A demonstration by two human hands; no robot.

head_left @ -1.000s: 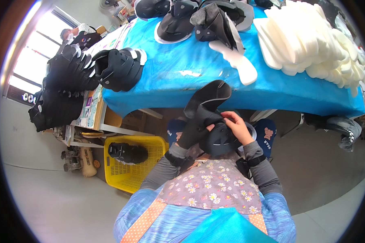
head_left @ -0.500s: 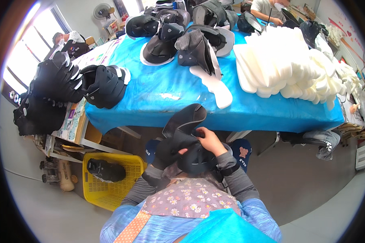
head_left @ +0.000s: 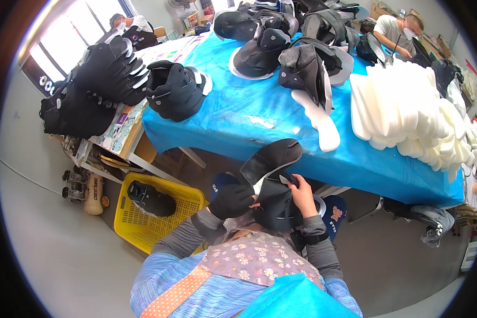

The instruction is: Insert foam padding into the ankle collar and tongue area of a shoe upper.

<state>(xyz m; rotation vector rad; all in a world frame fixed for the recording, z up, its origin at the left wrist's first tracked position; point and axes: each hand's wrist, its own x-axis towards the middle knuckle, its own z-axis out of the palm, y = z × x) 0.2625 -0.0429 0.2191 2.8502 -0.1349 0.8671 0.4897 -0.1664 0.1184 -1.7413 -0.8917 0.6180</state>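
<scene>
The black shoe upper (head_left: 270,180) now sits lower, nearer the lap; gloved left hand (head_left: 232,200) grips it, bare right hand (head_left: 302,193) pinches its edge.

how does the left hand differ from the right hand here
The left hand wears a dark glove; the right hand is bare. The left grips the black shoe upper from its left side, while the right pinches its top edge from the right. Both hold the same upper in the lap.
</scene>
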